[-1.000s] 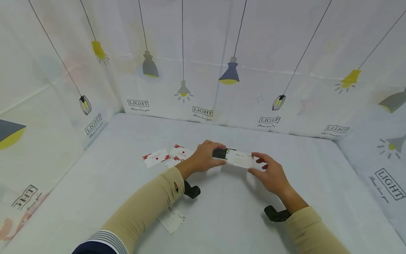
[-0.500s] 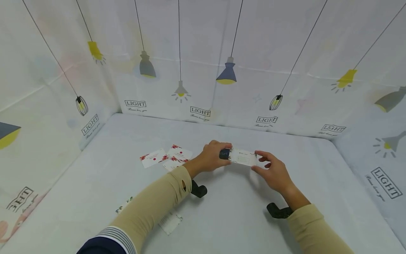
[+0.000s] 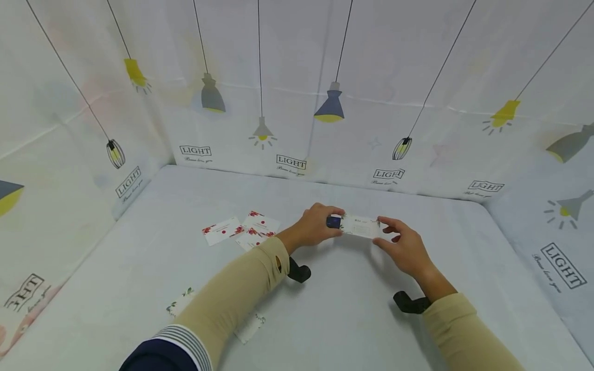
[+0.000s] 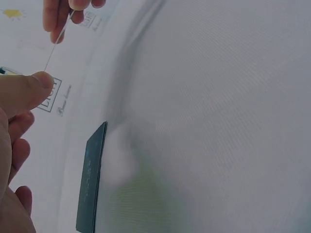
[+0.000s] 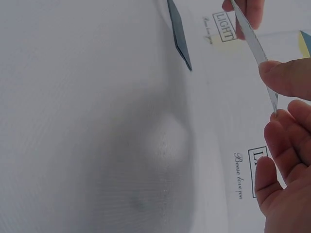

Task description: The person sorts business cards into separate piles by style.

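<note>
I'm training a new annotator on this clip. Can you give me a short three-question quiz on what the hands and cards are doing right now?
1. True or false: both hands hold the same white card above the table.
2. Which hand pinches the card's end nearest the dark card?
A. left hand
B. right hand
C. neither
3. Fill in: the cards with red print lie on the person's ____ side of the table.

Key:
1. True. Both wrist views show the card edge-on, pinched at each end, clear of the cloth.
2. A.
3. Left.
</note>
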